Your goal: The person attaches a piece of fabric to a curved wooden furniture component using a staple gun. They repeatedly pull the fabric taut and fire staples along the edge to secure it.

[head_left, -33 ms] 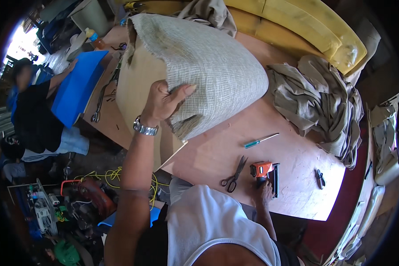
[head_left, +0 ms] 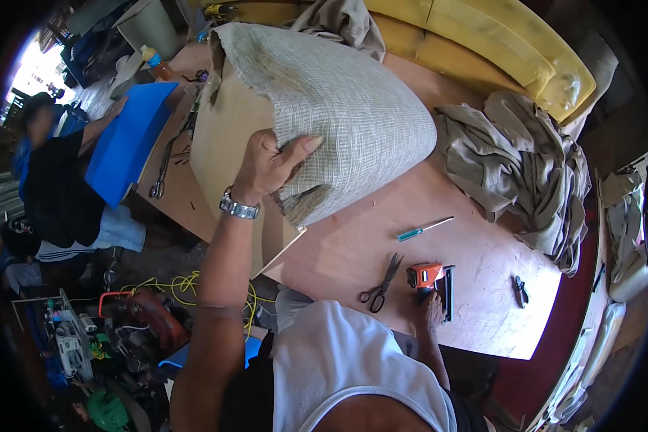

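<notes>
My left hand [head_left: 270, 162], with a metal watch on the wrist, is closed on the frayed edge of grey-beige woven fabric [head_left: 360, 115]. That fabric wraps over a bulky padded piece whose pale wooden board [head_left: 230, 133] faces left. At the table's front edge, my right hand [head_left: 430, 311] has its fingers around the handle of an orange and black staple gun [head_left: 426, 275] resting on the tabletop. Left of the gun lie black scissors [head_left: 384, 286]. Farther up is a screwdriver [head_left: 413, 233] with a teal handle.
Crumpled beige fabric [head_left: 515, 158] lies on the right of the table [head_left: 338, 252], near a small dark tool [head_left: 520, 291]. Behind stands yellow foam [head_left: 475, 36]. Long shears [head_left: 160, 183] rest at left. Another person [head_left: 61, 180] holds a blue panel [head_left: 126, 147]. Yellow cord [head_left: 187, 284] tangles below.
</notes>
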